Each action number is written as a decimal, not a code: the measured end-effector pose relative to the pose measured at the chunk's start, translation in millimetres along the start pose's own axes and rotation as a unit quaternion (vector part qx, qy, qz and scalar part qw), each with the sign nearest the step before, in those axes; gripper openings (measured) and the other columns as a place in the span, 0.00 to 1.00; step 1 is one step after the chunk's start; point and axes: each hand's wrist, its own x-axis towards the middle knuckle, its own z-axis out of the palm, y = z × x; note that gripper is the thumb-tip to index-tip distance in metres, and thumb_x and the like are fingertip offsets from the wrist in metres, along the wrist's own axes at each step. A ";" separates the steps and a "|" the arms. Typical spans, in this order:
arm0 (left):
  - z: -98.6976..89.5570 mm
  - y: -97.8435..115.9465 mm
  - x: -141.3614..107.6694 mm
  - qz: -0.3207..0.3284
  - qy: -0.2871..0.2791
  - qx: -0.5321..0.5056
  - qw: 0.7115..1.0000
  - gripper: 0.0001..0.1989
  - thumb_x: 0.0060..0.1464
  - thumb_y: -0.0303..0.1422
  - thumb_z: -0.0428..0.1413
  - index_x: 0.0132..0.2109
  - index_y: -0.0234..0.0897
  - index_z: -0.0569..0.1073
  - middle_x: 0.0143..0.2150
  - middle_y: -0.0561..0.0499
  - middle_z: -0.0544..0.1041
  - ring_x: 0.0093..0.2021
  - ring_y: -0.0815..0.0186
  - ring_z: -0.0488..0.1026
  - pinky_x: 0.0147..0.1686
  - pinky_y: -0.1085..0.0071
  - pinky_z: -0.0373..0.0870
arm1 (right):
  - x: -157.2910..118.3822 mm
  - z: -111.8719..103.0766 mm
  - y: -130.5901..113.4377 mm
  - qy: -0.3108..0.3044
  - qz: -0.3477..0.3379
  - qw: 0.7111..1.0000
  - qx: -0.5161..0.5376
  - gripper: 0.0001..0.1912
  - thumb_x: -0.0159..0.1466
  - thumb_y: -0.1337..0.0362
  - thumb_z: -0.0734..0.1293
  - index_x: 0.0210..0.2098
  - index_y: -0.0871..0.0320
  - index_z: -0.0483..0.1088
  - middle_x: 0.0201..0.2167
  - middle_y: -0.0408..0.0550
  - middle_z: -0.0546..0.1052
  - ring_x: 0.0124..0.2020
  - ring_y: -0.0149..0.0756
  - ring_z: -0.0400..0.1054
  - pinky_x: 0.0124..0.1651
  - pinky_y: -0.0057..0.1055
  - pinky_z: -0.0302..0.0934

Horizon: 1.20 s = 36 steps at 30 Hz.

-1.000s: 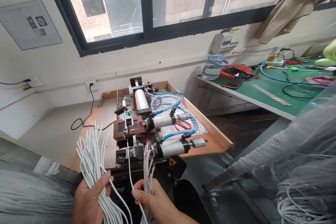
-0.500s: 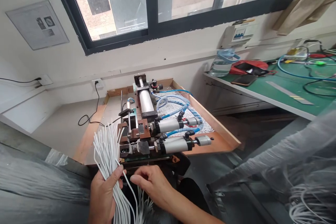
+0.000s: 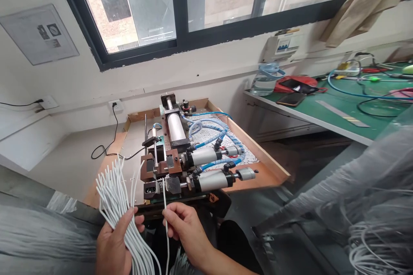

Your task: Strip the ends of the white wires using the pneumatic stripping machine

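Below the window, one machine with three large silver cylinders stands in one wooden tray. The left hand has its grip wrapped around one bundle of white wires, too many to count. The right hand pinches one single wire upright, tip at the machine's front; whether they touch, I cannot tell. On one green desk are two phones, one bottle and one ruler. Half a second ago, no wire rose from the right hand; a second ago, several did. One cluster now shows below it
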 end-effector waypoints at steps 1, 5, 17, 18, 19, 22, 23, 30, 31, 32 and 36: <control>-0.1 -0.5 0.8 -0.002 0.004 0.002 1.000 0.11 0.33 0.29 0.63 0.29 0.33 0.73 0.22 0.53 0.76 0.23 0.67 0.72 0.25 0.73 0.68 | 1.9 1.9 -0.2 0.002 0.009 1.000 0.023 0.14 0.53 0.56 0.65 0.23 0.63 0.65 0.16 0.40 0.66 0.14 0.21 0.54 0.17 0.20 0.42; -3.0 -3.4 5.5 -0.003 0.017 0.012 1.000 0.13 0.32 0.28 0.63 0.30 0.32 0.72 0.21 0.50 0.76 0.23 0.65 0.72 0.25 0.71 0.69 | 7.8 9.4 -1.4 0.002 0.045 0.995 0.085 0.16 0.51 0.55 0.67 0.23 0.64 0.64 0.18 0.44 0.69 0.14 0.21 0.56 0.15 0.19 0.44; 5.5 2.8 3.9 0.015 0.021 -0.012 1.000 0.15 0.32 0.26 0.63 0.33 0.33 0.71 0.22 0.52 0.76 0.22 0.66 0.72 0.22 0.72 0.70 | 20.2 15.9 -2.1 0.048 0.094 0.967 0.230 0.13 0.44 0.62 0.72 0.23 0.66 0.69 0.16 0.41 0.67 0.13 0.18 0.52 0.16 0.18 0.43; 6.1 3.4 3.5 0.013 0.021 -0.012 1.000 0.15 0.31 0.26 0.63 0.33 0.33 0.71 0.21 0.52 0.76 0.22 0.66 0.72 0.22 0.72 0.70 | 20.6 16.0 -2.7 0.051 0.100 0.963 0.243 0.13 0.43 0.63 0.72 0.23 0.66 0.69 0.16 0.41 0.67 0.13 0.18 0.52 0.16 0.18 0.42; 6.6 3.7 3.3 0.011 0.021 -0.013 1.000 0.15 0.31 0.27 0.63 0.33 0.33 0.71 0.21 0.52 0.76 0.21 0.66 0.72 0.22 0.73 0.70 | 21.1 16.1 -3.6 0.053 0.105 0.960 0.254 0.13 0.43 0.63 0.73 0.23 0.66 0.69 0.16 0.40 0.67 0.13 0.18 0.52 0.16 0.18 0.42; 7.3 3.7 3.2 0.011 0.023 -0.010 1.000 0.15 0.31 0.27 0.63 0.32 0.33 0.71 0.21 0.52 0.76 0.21 0.66 0.72 0.21 0.72 0.70 | 22.7 16.4 -6.2 0.059 0.122 0.950 0.280 0.14 0.42 0.64 0.73 0.24 0.67 0.70 0.15 0.40 0.66 0.13 0.17 0.52 0.15 0.17 0.42; 7.3 3.4 3.2 0.011 0.023 -0.008 1.000 0.15 0.31 0.27 0.63 0.32 0.33 0.71 0.21 0.52 0.76 0.22 0.65 0.72 0.22 0.72 0.70 | 23.4 16.5 -6.6 0.060 0.129 0.947 0.288 0.14 0.42 0.64 0.73 0.24 0.67 0.70 0.15 0.40 0.66 0.13 0.17 0.52 0.15 0.17 0.42; 6.9 0.3 0.7 0.013 0.022 -0.005 1.000 0.15 0.30 0.28 0.63 0.30 0.32 0.71 0.19 0.51 0.75 0.20 0.66 0.71 0.22 0.72 0.69 | 26.0 17.8 -1.5 0.064 0.171 0.928 0.324 0.15 0.40 0.65 0.74 0.25 0.66 0.69 0.17 0.41 0.67 0.13 0.17 0.53 0.15 0.16 0.43; 7.3 -0.6 -0.5 0.010 0.022 -0.002 1.000 0.15 0.29 0.28 0.64 0.30 0.32 0.71 0.19 0.51 0.75 0.20 0.66 0.71 0.22 0.72 0.69 | 25.4 18.6 -0.8 0.064 0.177 0.929 0.320 0.15 0.41 0.64 0.74 0.25 0.66 0.69 0.17 0.41 0.67 0.14 0.17 0.53 0.15 0.16 0.45; 7.7 -1.8 -1.9 0.005 0.021 0.001 1.000 0.15 0.29 0.28 0.64 0.29 0.32 0.71 0.18 0.50 0.75 0.20 0.66 0.71 0.22 0.72 0.69 | 24.4 19.7 -0.6 0.061 0.176 0.932 0.312 0.15 0.42 0.63 0.73 0.25 0.66 0.69 0.18 0.40 0.67 0.14 0.18 0.54 0.16 0.17 0.46; 9.8 -11.2 -8.6 -0.015 -0.014 0.007 1.000 0.14 0.30 0.30 0.64 0.29 0.31 0.71 0.20 0.49 0.75 0.21 0.65 0.71 0.23 0.71 0.69 | 18.0 25.4 -5.2 0.004 0.132 0.961 0.244 0.16 0.45 0.59 0.71 0.27 0.66 0.69 0.15 0.38 0.64 0.16 0.22 0.57 0.19 0.20 0.51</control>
